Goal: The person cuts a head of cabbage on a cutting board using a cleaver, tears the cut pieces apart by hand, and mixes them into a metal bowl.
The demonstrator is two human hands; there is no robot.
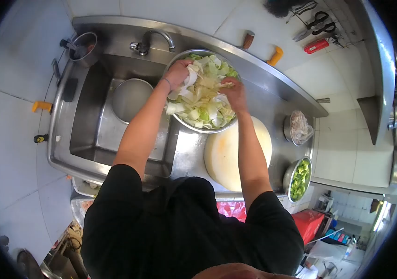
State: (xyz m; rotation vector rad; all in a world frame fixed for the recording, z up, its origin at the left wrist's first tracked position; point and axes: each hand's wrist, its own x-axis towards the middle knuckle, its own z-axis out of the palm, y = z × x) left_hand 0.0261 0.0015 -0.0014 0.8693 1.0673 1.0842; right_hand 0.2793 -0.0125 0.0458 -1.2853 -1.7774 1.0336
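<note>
A large metal bowl point(193, 128) heaped with chopped cabbage point(207, 109) sits at the rear of the steel counter, by the sink's right edge. My left hand point(178, 74) is at the bowl's left side, its fingers closed on pale cabbage pieces. On the right side of the heap, my right hand point(234, 94) has its fingers curled round more cabbage. Pieces between the two hands look slightly blurred. Below the bowl and partly under my right forearm lies a thick round cutting board point(224, 158).
Left of the bowl, the sink point(91, 116) holds a round metal pot point(132, 100) under a faucet point(159, 35). A utensil pot point(86, 51) stands at the back left corner. On the right are a bowl of chopped greens point(299, 180) and a bowl with pale contents point(299, 128).
</note>
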